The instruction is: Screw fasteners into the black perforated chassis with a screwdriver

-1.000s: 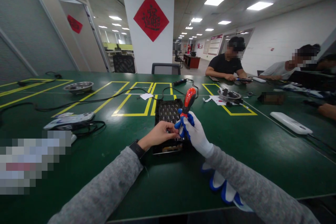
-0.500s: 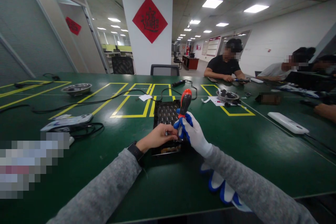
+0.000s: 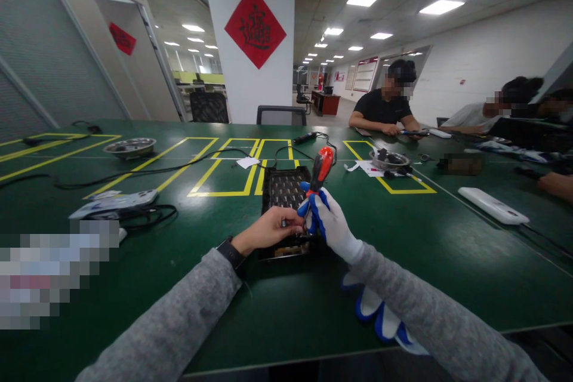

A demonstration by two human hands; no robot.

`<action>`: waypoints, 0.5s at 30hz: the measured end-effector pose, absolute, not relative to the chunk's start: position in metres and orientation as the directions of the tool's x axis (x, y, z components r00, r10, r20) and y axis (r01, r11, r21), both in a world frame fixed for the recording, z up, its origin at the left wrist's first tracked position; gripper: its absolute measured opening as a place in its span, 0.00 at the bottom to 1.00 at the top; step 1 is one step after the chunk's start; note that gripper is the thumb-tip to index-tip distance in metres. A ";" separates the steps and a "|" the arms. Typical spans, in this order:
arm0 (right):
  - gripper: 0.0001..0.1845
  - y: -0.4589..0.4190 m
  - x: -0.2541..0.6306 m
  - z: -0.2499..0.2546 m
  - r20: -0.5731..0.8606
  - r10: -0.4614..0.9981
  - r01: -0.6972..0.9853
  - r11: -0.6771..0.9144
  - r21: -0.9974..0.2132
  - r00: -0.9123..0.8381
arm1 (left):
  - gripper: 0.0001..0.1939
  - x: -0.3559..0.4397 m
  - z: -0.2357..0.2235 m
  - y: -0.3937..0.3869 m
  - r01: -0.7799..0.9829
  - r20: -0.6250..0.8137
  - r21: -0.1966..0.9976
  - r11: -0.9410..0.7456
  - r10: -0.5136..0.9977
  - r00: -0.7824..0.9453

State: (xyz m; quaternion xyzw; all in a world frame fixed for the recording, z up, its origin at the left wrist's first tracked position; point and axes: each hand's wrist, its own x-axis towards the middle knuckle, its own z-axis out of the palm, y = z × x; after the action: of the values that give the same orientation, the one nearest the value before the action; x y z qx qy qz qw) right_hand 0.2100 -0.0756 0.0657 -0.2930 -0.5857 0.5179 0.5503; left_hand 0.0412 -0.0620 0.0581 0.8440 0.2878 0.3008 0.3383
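My right hand (image 3: 330, 221), in a white and blue work glove, is closed round a screwdriver (image 3: 321, 170) with a red and black handle. Its handle points up, leaning slightly right, and its shaft runs down behind the fingers. My bare left hand (image 3: 271, 228) wears a dark wristband and pinches a small metal piece (image 3: 284, 223) close beside the shaft; whether the two touch is hidden. Beneath both hands lies an open black case (image 3: 267, 185) with rows of small metal bits. Its near end is partly covered by my hands.
A spare blue and white glove (image 3: 387, 321) lies under my right forearm. Metal bowls (image 3: 129, 148) stand farther off, left and right. A white power strip (image 3: 492, 206) is at right, black cables (image 3: 156, 176) cross the left. People (image 3: 385, 101) sit across at the right.
The screwdriver's handle has tipped a little to the right, and the small metal piece shows more between my left fingers. The view has shifted slightly.
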 end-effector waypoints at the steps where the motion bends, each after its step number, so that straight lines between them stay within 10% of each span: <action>1: 0.19 -0.076 0.210 0.065 0.340 0.914 -0.233 0.289 -0.928 -0.222 | 0.10 0.041 0.059 -0.062 0.282 0.315 0.734 -0.618 0.678 0.664; 15: 0.19 -0.077 0.210 0.066 0.348 0.911 -0.258 0.289 -0.922 -0.221 | 0.10 0.041 0.058 -0.062 0.280 0.281 0.754 -0.594 0.677 0.681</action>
State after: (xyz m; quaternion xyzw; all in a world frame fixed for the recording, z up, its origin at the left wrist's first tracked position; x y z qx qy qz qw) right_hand 0.2099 -0.0765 0.0662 -0.2822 -0.5788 0.5250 0.5565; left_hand 0.0406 -0.0617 0.0584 0.8469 0.2824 0.2827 0.3508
